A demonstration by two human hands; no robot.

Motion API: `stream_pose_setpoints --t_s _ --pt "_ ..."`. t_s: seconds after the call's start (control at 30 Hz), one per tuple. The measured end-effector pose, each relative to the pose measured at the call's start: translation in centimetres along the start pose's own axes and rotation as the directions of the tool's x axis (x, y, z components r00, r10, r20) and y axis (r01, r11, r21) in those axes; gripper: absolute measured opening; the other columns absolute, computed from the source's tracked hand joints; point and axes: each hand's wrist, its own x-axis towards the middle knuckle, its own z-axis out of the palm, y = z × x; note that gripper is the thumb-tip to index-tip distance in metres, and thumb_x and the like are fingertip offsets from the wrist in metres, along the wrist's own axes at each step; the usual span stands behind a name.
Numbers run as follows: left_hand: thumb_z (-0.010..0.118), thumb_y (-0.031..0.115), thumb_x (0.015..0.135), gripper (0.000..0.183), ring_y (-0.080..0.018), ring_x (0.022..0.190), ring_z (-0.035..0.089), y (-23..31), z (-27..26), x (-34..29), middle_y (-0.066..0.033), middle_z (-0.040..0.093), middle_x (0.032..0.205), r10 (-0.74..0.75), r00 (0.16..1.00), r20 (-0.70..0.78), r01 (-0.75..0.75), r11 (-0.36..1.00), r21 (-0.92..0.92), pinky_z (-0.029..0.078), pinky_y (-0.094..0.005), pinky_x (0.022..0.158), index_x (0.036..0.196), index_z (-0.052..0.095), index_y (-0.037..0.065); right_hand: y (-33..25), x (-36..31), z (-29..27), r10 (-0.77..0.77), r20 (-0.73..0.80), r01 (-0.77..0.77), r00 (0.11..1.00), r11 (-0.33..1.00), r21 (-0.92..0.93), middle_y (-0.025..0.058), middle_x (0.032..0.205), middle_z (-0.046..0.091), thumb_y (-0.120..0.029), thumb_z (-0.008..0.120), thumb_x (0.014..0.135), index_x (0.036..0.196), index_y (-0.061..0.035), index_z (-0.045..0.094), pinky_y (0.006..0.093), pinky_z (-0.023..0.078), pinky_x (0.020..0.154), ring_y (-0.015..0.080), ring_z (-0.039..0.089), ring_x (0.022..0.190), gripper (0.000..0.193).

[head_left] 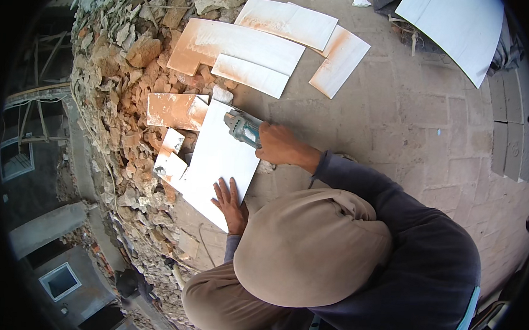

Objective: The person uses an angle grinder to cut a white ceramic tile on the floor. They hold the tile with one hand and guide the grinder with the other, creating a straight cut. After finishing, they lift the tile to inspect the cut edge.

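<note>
Left hand (233, 209) (palm down) on tile (213, 152).

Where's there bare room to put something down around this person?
The biggest mostly bare patch is the paved floor, between the loose tile pieces, grey blocks and dark right sleeve. A smaller one is on the white tile, between the left hand and power tool. Crowded: the left, with rubble and tile offcuts.
</note>
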Motion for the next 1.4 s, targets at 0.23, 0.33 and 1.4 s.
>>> stream_pose_setpoints --t_s 0.23,0.33,1.4 --pt "0.060 -0.008 0.083 0.095 -0.0422 0.164 0.007 -0.2 0.2 0.1 -0.0147 0.015 0.178 -0.026 1.000 0.006 0.026 1.000 0.016 0.003 -0.0758 0.123 0.168 0.033 0.021 0.2 -0.4 -0.2 0.009 0.011 -0.008 1.000 1.000 -0.018 0.0365 0.095 0.072 -0.022 0.077 0.078 0.108 0.0188 0.060 0.0499 0.061 0.081 0.0484 0.075 0.090 0.053" --pt "0.061 -0.008 0.083 0.095 -0.0412 0.164 0.007 -0.3 0.4 0.0 -0.0138 0.014 0.178 -0.005 1.000 -0.021 0.005 1.000 0.006 0.003 -0.0757 0.123 0.168 0.033 0.021 0.6 -1.1 -0.3 -0.028 -0.007 0.028 1.000 1.000 -0.012 0.0372 0.091 0.071 -0.022 0.075 0.079 0.107 0.0197 0.058 0.0508 0.061 0.077 0.0502 0.074 0.086 0.053" --pt "0.063 -0.008 0.080 0.096 -0.0409 0.164 0.007 -0.4 0.5 0.0 -0.0143 0.016 0.178 -0.010 1.000 -0.023 0.010 1.000 -0.020 0.002 -0.0762 0.123 0.168 0.036 0.021 -0.1 0.9 0.3 -0.036 -0.020 0.034 0.999 0.998 -0.051 0.0362 0.088 0.071 -0.022 0.074 0.078 0.105 0.0179 0.060 0.0508 0.061 0.078 0.0495 0.074 0.083 0.051"
